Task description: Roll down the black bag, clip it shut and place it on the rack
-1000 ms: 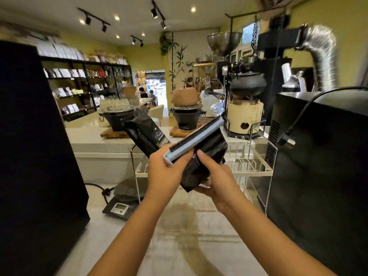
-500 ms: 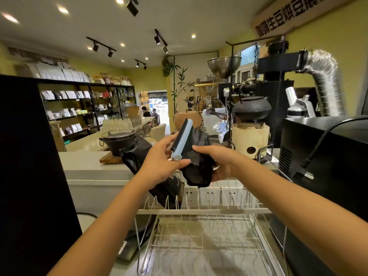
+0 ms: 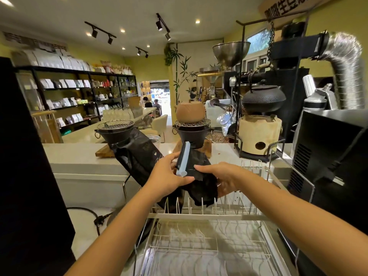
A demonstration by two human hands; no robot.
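Both hands grip the black bag (image 3: 201, 176): left hand (image 3: 169, 178) pinching the clip (image 3: 182, 160), right hand (image 3: 223, 176) cupping the side at 3 o'clock. Lower it upright between the prongs of the rack (image 3: 199, 216).

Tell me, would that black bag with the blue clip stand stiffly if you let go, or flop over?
Probably flop. The black bag looks crinkled and sags below the blue clip, so it seems thin and soft. Both the left hand and right hand steady it, and it may need the rack tines to stay upright.

L hand (image 3: 169, 176), R hand (image 3: 225, 178) fwd, both gripping
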